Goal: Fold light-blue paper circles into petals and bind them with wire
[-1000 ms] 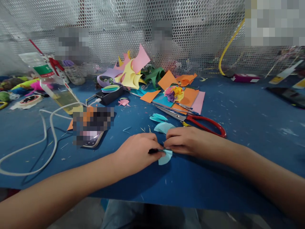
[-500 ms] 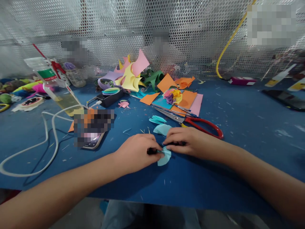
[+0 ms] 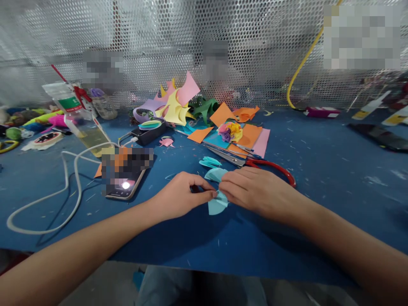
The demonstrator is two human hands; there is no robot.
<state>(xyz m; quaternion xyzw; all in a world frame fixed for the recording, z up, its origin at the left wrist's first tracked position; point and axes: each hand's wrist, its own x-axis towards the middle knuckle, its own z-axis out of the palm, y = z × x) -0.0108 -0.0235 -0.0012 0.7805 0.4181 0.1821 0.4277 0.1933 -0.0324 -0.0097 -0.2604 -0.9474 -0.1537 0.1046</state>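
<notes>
My left hand (image 3: 181, 195) and my right hand (image 3: 255, 191) meet near the front of the blue table (image 3: 318, 170), both pinching a small light-blue folded paper piece (image 3: 216, 205). The fingers of each hand are closed on its top edge, and the paper fans out below them. Something small and dark shows between the left fingers; I cannot make it out. Two more light-blue folded pieces (image 3: 214, 173) lie just behind the hands. Red-handled scissors (image 3: 264, 165) lie right behind my right hand.
A heap of coloured paper scraps (image 3: 178, 102) and a paper flower (image 3: 230, 130) sit mid-table. A phone (image 3: 124, 187) with a white cable (image 3: 68, 178), a power bank (image 3: 148, 129) and a plastic bottle (image 3: 79, 119) are at left. A perforated metal wall (image 3: 191, 42) closes the back.
Both hands have lifted slightly and shifted a little away from me with the paper piece. The left fingers have gone from a loose fist to a pinch. The phone screen now shows a light.
</notes>
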